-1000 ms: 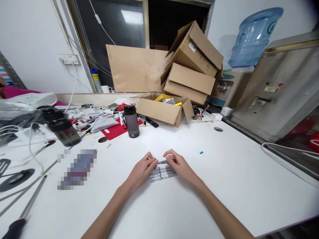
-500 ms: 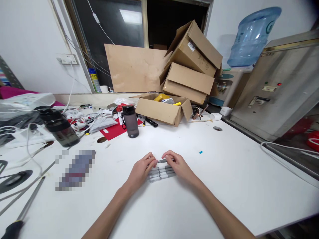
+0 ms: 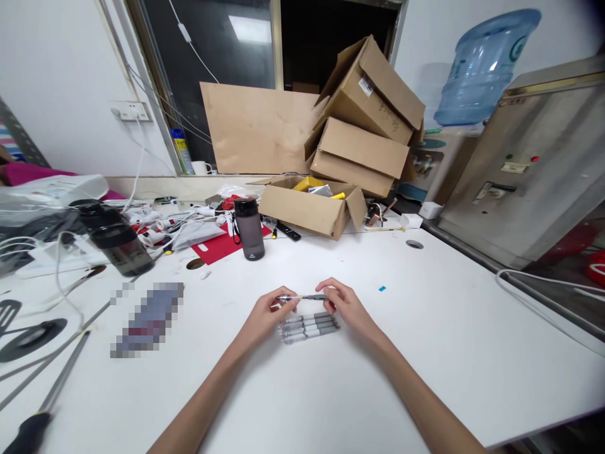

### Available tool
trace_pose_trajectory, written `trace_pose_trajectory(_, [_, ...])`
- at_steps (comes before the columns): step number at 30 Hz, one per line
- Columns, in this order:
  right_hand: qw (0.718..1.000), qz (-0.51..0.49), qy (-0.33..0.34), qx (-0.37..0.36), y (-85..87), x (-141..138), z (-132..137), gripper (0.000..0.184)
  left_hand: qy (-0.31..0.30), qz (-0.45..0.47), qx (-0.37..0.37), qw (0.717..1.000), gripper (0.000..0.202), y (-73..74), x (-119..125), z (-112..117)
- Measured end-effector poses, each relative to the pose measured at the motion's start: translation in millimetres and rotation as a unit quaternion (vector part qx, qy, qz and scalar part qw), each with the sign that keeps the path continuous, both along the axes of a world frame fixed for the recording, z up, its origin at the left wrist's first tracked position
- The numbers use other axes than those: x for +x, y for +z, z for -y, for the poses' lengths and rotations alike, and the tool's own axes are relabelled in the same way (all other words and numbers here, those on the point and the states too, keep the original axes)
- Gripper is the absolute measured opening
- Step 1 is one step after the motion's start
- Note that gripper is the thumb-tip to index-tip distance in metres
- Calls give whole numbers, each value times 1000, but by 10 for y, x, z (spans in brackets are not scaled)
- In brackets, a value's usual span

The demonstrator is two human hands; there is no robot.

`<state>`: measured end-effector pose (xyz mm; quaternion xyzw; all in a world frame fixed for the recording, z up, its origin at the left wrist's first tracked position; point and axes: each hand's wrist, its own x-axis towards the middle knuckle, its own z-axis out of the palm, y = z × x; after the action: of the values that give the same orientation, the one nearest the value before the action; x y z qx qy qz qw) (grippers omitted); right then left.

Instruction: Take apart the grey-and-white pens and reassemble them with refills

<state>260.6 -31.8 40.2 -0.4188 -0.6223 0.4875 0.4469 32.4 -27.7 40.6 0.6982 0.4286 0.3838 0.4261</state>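
Observation:
A slim pen (image 3: 312, 297) with a dark grey grip lies level between my two hands. My left hand (image 3: 267, 315) pinches its clear end, while the fingers of my right hand (image 3: 346, 305) close on the grey end. A thin pale stretch shows near the left fingertips; whether the pen is in one piece there I cannot tell. Just below, several similar clear-and-grey pens (image 3: 309, 328) lie side by side on the white table (image 3: 293, 391). Neither hand visibly holds any of those.
A dark bottle (image 3: 249, 230) stands beyond my hands, near an open cardboard box (image 3: 302, 211). On the left are a pixelated item (image 3: 149, 320), a screwdriver (image 3: 61, 372), another bottle (image 3: 113, 239) and tangled cables. A small blue piece (image 3: 382, 289) lies to the right.
Both hands have risen slightly away from the row of pens, lifting the held pen. More of that pen and of the row now shows between my hands.

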Motion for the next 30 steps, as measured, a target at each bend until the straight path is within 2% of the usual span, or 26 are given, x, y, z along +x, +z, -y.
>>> trace_pose_trajectory(4, [998,2,63,9,48,-34,66,37,-5,41,-19,999,31,5,-59,-40])
trace_pose_trajectory(10, [995,19,100,2,108,-46,135,37,-12,84,-74,994,37,-7,-76,-39])
trace_pose_trajectory(16, [988,64,140,28,91,-115,206,34,-9,164,-92,982,34,4,-7,-1])
trace_pose_trajectory(19, [987,76,138,30,57,-129,206,33,-30,174,-101,979,32,5,3,7])
trace_pose_trajectory(22, [991,76,105,41,38,-127,181,33,-42,134,-89,986,32,6,3,9])
trace_pose_trajectory(26, [996,44,46,62,24,-156,149,32,-80,75,-67,992,35,-28,21,20])
trace_pose_trajectory(30, [997,12,39,69,5,-215,134,29,-112,72,-79,988,35,-86,53,32])
